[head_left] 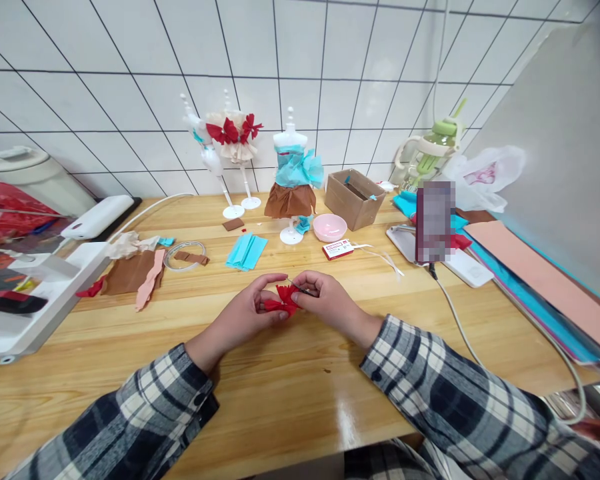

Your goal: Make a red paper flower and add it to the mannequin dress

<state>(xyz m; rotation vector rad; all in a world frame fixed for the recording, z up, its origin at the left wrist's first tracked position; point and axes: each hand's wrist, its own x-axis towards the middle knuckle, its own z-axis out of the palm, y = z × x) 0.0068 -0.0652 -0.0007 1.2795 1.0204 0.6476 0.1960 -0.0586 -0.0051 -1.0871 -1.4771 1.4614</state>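
Note:
A gathered piece of red crepe paper (286, 293) with pleated, fanned edges is held between both hands above the wooden table. My left hand (253, 308) grips its left side, thumb below and index finger stretched over the top. My right hand (325, 297) pinches the right side of the paper. A thin dark metal tool (306, 291) also lies in the right fingers, its tip pointing left toward my left index fingertip; its exact kind is hard to make out. The fingers hide part of the paper.
Behind stand a small dress form (291, 167) in blue and brown paper and others with red bows (237, 130). Nearby are a pink bowl (330, 228), cardboard box (355, 198), folded blue paper (247, 251), tape roll (180, 257), phone (434, 223) and power strip (40, 300).

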